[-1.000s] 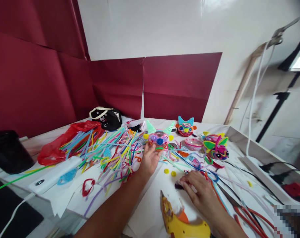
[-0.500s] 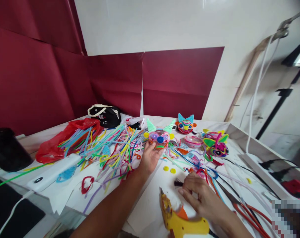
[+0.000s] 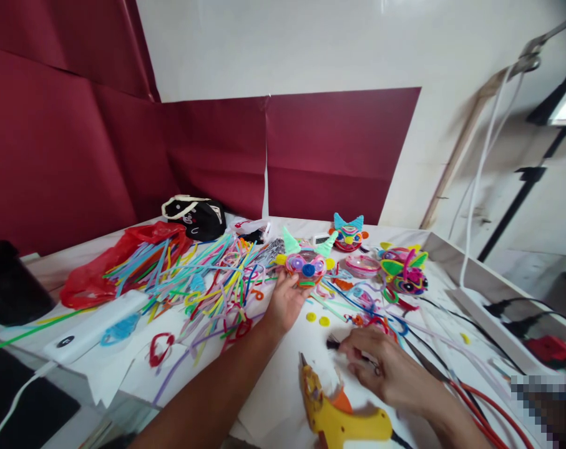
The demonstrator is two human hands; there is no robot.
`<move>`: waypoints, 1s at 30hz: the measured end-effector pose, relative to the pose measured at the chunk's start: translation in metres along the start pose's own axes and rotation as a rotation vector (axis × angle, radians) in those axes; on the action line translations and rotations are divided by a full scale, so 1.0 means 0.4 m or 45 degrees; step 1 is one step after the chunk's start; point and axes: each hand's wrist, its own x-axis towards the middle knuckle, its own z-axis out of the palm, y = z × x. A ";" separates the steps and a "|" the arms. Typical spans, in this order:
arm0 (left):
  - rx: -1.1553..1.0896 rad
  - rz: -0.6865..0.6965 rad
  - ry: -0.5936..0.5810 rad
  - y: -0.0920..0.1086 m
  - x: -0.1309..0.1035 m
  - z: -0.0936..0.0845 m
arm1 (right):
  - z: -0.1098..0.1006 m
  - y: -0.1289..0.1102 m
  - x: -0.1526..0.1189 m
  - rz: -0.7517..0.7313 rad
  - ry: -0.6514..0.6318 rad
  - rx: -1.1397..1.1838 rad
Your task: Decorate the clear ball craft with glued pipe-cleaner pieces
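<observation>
My left hand [image 3: 287,299] is closed around the lower left of a colourful pipe-cleaner face [image 3: 307,265] with pale green ears, purple eyes and a blue nose. To the right, my right hand [image 3: 380,362] hovers low over the white paper, fingers curled at a small dark-bristled object [image 3: 332,343]; its far part is hidden by the fingers. A yellow glue gun [image 3: 348,427] lies just in front of my right hand, its nozzle pointing away from me. Two yellow discs [image 3: 317,319] rest between my hands.
Pipe cleaners [image 3: 217,268] spread from a red bag [image 3: 95,268] at the left. A blue-eared face [image 3: 349,234] and a green-and-pink figure [image 3: 404,269] stand behind, to the right. Red-handled scissors [image 3: 470,399] and a white power strip [image 3: 474,305] are at the right.
The face in my left hand has shifted slightly right and is tilted a little differently. My right hand has moved slightly right, its fingers still curled. The view has shifted slightly.
</observation>
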 end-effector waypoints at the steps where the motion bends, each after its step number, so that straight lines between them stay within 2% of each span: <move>1: 0.004 -0.006 0.001 -0.002 -0.001 0.000 | -0.002 -0.003 0.001 -0.004 0.002 0.032; 5: -0.010 -0.011 -0.025 -0.006 -0.003 -0.001 | -0.007 -0.009 0.007 0.020 0.047 0.082; 16: -0.037 0.023 -0.027 0.017 0.020 -0.009 | -0.013 0.004 0.012 -0.011 0.400 0.020; 22: -0.056 0.005 -0.023 0.025 0.027 -0.019 | -0.010 0.011 0.015 -0.042 0.476 -0.036; 30: -0.023 -0.089 0.038 0.027 0.027 -0.025 | -0.008 0.009 0.017 0.015 0.507 -0.038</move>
